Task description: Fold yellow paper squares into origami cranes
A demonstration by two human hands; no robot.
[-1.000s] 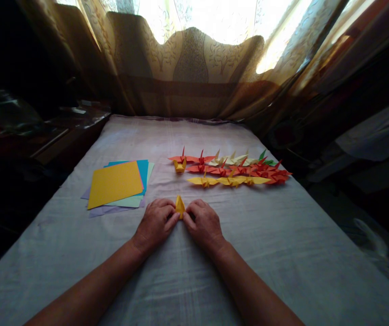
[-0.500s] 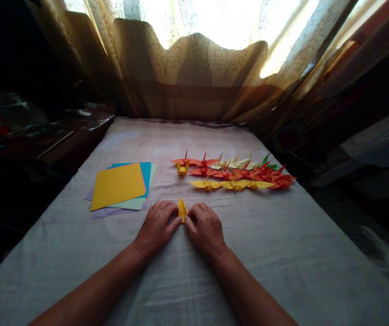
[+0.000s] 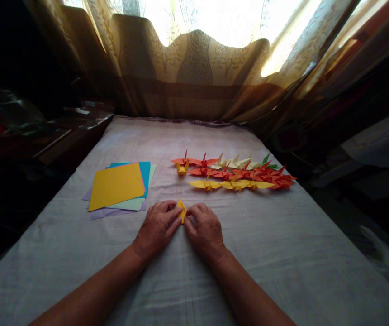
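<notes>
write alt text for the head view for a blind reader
A left hand and right hand hold folded yellow paper over a pale cloth. Beyond them are red, yellow, cream and green paper birds at right, stacked colored sheets at left.

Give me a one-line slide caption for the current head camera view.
Left hand and right hand hold a folded yellow paper between them, coloured sheets to the left and paper birds beyond.
</notes>
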